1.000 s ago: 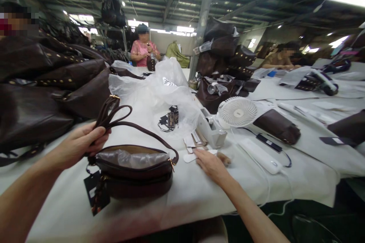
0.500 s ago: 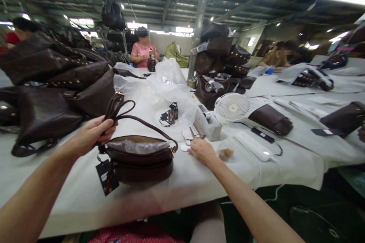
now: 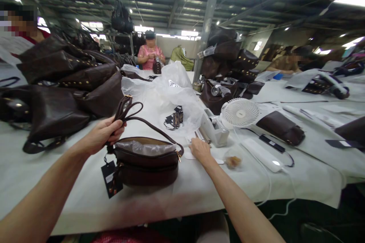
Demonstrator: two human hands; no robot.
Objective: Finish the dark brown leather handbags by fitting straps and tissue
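Observation:
My left hand (image 3: 110,131) is closed around the gathered strap (image 3: 123,110) of a dark brown handbag (image 3: 148,171). The bag stands upright on the white-covered table, its top open and clear plastic stuffing (image 3: 145,147) showing inside. A black hang tag (image 3: 110,178) dangles at its left end, and a gold zipper pull (image 3: 178,156) hangs at the right. To the right of the bag, my right hand (image 3: 200,149) is closed low over the table, by some thin grey-brown strips (image 3: 203,136). A flat white piece (image 3: 219,161) shows beside it. What its fingers grip is hidden.
Brown bags (image 3: 57,106) are heaped at left, with another pile (image 3: 222,60) by the metal post. Crumpled plastic bags (image 3: 173,79) and black tags (image 3: 176,117) lie ahead. A white holder (image 3: 218,133), fan (image 3: 240,112), small plastic packet (image 3: 233,160) and cabled white device (image 3: 262,155) stand rightward. Co-workers sit beyond.
The view has swung slightly left, shifting the scene rightward. My right hand has moved a little closer to the strips, its fingers more curled. My left hand keeps hold of the strap.

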